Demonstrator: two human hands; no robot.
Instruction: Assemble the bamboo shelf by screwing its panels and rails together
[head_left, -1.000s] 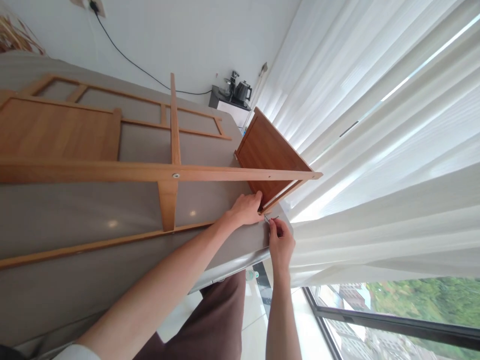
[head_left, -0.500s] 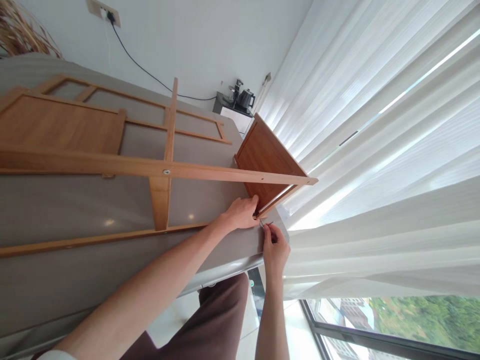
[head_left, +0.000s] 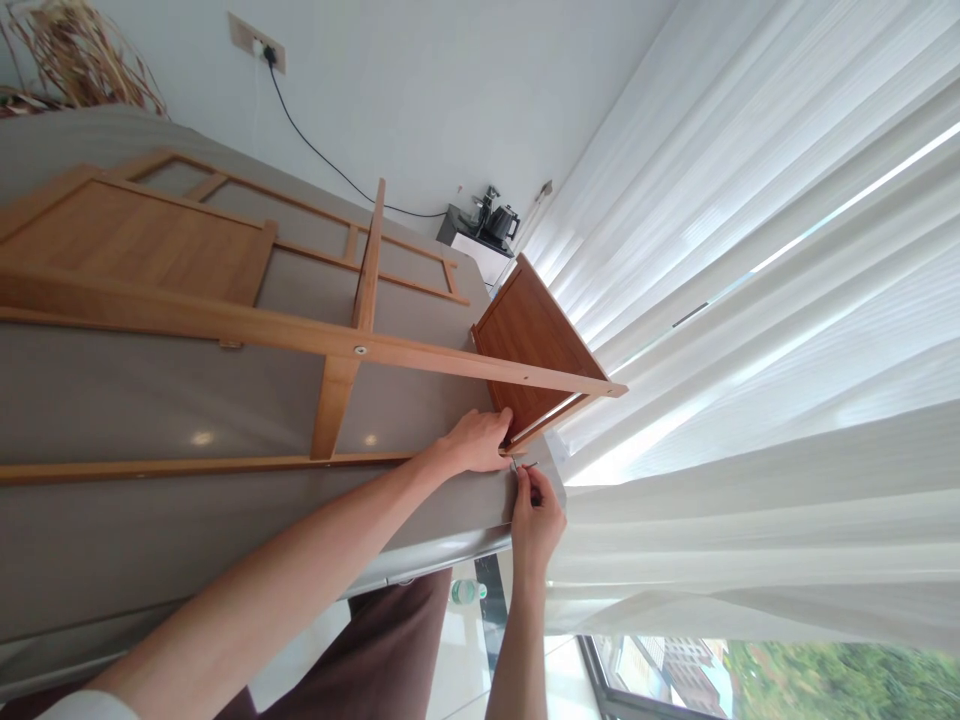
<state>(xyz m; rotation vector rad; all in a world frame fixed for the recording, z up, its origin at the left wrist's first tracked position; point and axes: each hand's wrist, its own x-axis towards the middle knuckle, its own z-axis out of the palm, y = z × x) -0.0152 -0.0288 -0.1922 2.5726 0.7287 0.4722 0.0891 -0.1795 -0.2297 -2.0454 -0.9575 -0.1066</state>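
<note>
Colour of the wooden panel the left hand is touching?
Panel: reddish-brown; shows best in the head view.

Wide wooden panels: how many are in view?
2. One panel lies at left on the grey surface; the other panel stands at right, beside the left hand. More may be hidden.

Back wall (head_left: 420,80): outlet plate (head_left: 241,33), black cord (head_left: 328,160) trailing to a small cabinet (head_left: 480,257) that bears a black kettle (head_left: 501,226). Upper left: dry, straw-coloured stalks (head_left: 90,60). Right: white curtains (head_left: 735,420) hanging; below, window with trees (head_left: 847,682) and buildings (head_left: 684,672) outside. Green-labelled bottle (head_left: 465,592) near bottom centre.
</note>
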